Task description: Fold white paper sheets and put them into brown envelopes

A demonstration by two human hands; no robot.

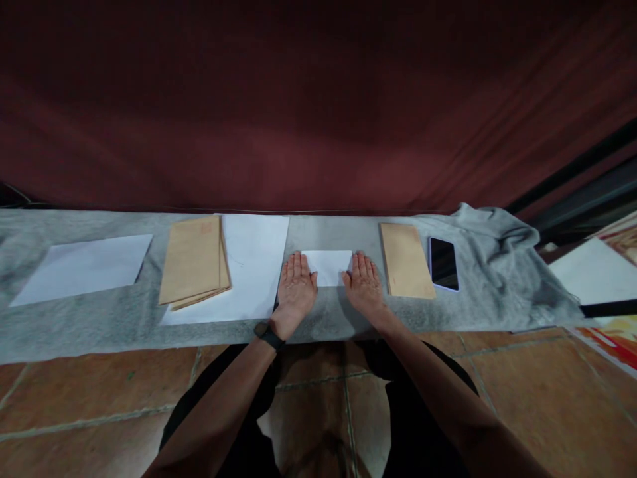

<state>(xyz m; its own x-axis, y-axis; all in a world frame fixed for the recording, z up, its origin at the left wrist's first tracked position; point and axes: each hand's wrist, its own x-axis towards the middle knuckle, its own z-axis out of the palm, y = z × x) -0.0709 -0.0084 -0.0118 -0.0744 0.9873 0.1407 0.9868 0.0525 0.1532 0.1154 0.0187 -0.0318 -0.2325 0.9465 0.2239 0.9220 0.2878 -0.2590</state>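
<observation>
A small white rectangle of paper (328, 267), apparently folded, lies on the grey cloth in front of me. At its left end my left hand (297, 285) rests flat, fingers stretched forward and thumb over the paper's edge. My right hand (364, 282) lies the same way at the right end, flat with fingers straight. Neither hand grips anything. Just right of my right hand is a brown paper envelope (408, 260). Under and beside my left hand's outer side is a large white sheet (253, 265), partly covered by a stack of brown envelopes (192, 259).
A grey cloth (338, 315) covers the narrow bench, bunched up at the right. A phone (443, 264) lies beyond the right envelope. More white paper (84, 265) is at the far left. A dark red curtain (318, 166) hangs behind; floor tiles (99, 398) show below.
</observation>
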